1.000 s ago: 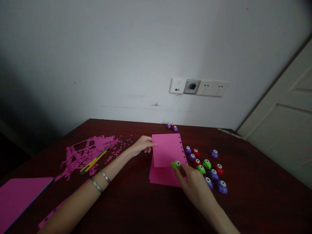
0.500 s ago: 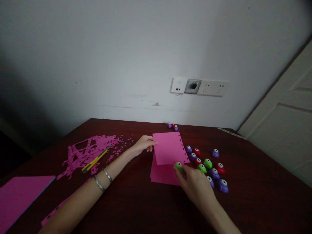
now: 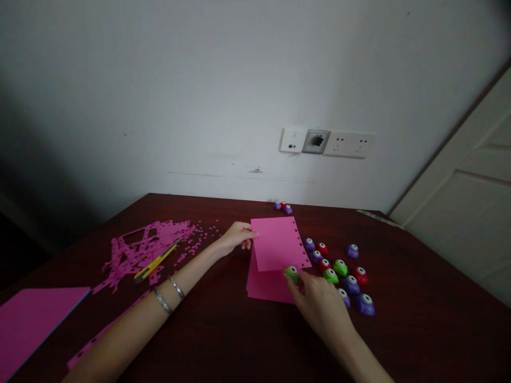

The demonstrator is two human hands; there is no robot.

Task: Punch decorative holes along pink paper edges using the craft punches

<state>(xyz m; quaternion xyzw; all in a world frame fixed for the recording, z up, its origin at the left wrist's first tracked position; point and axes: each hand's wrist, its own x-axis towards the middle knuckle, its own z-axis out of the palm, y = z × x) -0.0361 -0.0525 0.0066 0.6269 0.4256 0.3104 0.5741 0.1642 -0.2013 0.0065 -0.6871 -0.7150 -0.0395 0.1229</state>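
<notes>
My left hand pinches the left edge of a pink paper sheet, which has a row of small punched holes down its right side. Beneath it lie more pink sheets, slightly offset. Between the thumb and fingers of my right hand is a green craft punch with a white and black top, at the sheet's lower edge. Whether the paper sits in the punch's slot I cannot tell. Just right of the sheet stand several purple, red and green craft punches.
Pink cut paper strips and tiny punched bits are heaped at the left, with a yellow utility knife on them. A larger pink stack lies front left. More punches stand near the wall, below the sockets.
The held sheet has shifted very slightly towards me. Both hands keep their grips almost unmoved.
</notes>
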